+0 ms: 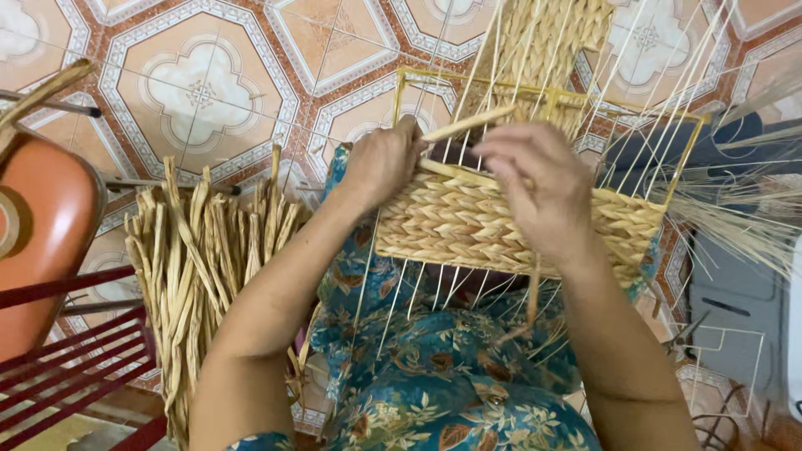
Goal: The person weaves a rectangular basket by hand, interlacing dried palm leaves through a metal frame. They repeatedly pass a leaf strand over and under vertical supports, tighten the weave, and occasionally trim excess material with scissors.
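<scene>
A half-woven straw basket point(455, 225) sits on a yellow wire frame point(401, 113) resting on my lap. Thin pale upright strands point(493, 63) run through the weave. My left hand point(380, 163) grips the left edge of the weave and pinches a flat straw strand point(468, 124) that lies across the uprights. Over the middle of the weave, my right hand point(539, 184) has its fingers curled among the uprights, touching the same strand. My lap is covered in blue floral cloth point(434, 376).
A bundle of dried straw strips point(196, 267) stands on the patterned tile floor point(200, 83) at my left. An orange seat point(42, 225) and red slatted frame point(75, 376) lie far left. Loose fine strands point(743, 225) and an empty wire frame point(727, 359) are at right.
</scene>
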